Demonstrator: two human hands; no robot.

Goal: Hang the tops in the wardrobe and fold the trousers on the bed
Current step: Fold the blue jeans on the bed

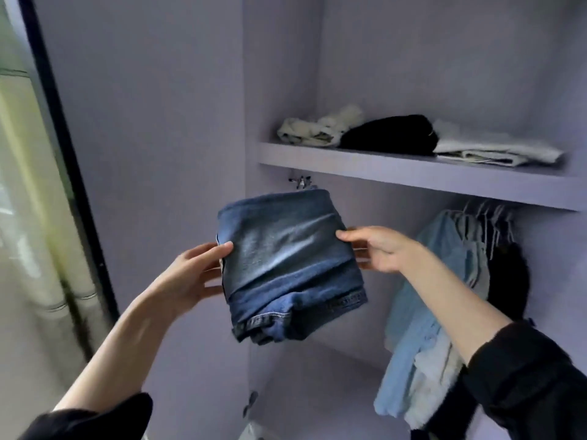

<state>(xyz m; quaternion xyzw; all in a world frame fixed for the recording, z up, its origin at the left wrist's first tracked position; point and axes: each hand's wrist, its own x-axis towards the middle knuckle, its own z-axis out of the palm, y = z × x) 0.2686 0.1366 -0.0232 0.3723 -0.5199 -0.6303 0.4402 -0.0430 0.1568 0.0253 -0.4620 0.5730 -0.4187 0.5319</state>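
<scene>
Dark sleeves (527,376) frame both arms; left hand (190,274) and right hand (378,249) pinch the folded jeans (290,265) by opposite edges, thumbs on top, keeping the folds flat, probably bound for the wardrobe shelf (397,173) just above.

Folded jeans (290,265) before the wardrobe (178,122), between both hands; folded clothes (413,138) on shelf (413,173), hung tops (435,296) seemingly beneath

jeans (286,255): faded blue denim, stitched hems | shelf (413,173): matt lilac board
</scene>
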